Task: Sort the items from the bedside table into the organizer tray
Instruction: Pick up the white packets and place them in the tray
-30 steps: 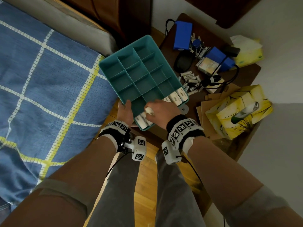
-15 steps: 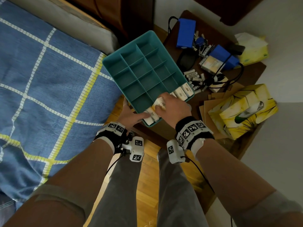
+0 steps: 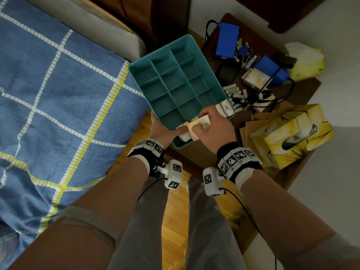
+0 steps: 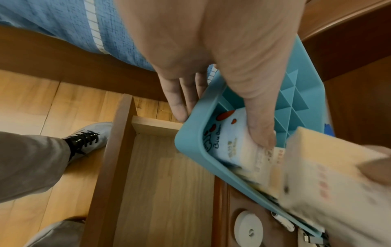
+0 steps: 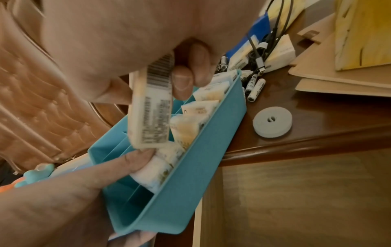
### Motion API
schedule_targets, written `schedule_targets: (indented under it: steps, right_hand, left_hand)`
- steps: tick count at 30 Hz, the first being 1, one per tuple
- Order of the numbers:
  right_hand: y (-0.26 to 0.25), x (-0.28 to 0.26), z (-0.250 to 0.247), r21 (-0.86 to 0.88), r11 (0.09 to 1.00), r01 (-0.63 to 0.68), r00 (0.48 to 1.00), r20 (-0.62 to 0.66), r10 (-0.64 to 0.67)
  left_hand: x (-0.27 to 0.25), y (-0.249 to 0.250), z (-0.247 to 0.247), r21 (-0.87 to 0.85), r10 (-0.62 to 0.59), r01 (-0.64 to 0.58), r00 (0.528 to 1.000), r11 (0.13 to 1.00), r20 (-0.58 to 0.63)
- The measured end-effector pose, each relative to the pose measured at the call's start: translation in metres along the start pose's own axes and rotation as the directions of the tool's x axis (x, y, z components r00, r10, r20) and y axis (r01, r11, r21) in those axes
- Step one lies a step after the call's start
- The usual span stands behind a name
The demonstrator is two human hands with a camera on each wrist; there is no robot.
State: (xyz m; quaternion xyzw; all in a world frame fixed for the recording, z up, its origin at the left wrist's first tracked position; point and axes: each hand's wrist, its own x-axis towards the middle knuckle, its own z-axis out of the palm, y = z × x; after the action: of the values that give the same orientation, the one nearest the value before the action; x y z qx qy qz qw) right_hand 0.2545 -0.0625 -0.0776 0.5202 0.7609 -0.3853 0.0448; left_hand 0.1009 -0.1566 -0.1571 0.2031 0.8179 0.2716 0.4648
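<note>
Right hand (image 3: 209, 129) gripping tissue pack (image 5: 151, 107), left hand (image 3: 165, 131) clasping packet-lined teal tray (image 3: 175, 82)

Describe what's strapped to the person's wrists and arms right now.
The left hand and right hand are bare, with a thin ring on a left finger. Each wrist wears a black band carrying white square-marker tiles over a white cuff. A white marker-tagged camera block hangs under each wrist, trailing a black cable. Pale elastic bands circle both upper forearms.

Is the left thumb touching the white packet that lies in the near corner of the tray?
Touching. In the left wrist view the left thumb presses on the white packet inside the teal tray.
</note>
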Motion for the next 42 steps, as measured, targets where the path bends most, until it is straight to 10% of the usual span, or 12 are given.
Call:
schedule_targets:
  steps: [4, 11, 23, 42]
  right_hand:
    - [0.002, -0.008, 0.001, 0.130, 0.991, 0.013, 0.996, 0.090, -0.025]
    - [-0.004, -0.018, 0.018, 0.260, 0.965, 0.031, 0.986, 0.152, -0.072]
    - [-0.020, -0.016, 0.030, -0.165, 0.923, 0.347, 0.936, 0.119, -0.330]
    - [-0.003, -0.003, 0.030, -0.108, 0.991, 0.082, 0.997, 0.007, -0.082]
  left_hand:
    - [0.012, -0.014, 0.002, 0.037, -0.024, 0.022, 0.998, 0.999, 0.062]
    - [-0.019, 0.027, -0.017, -0.432, -0.264, 0.317, 0.948, 0.844, 0.180]
    - [-0.030, 0.037, -0.025, -0.477, -0.240, 0.312, 0.948, 0.821, 0.208]
    - [-0.033, 0.045, -0.024, -0.480, -0.312, 0.342, 0.939, 0.808, 0.145]
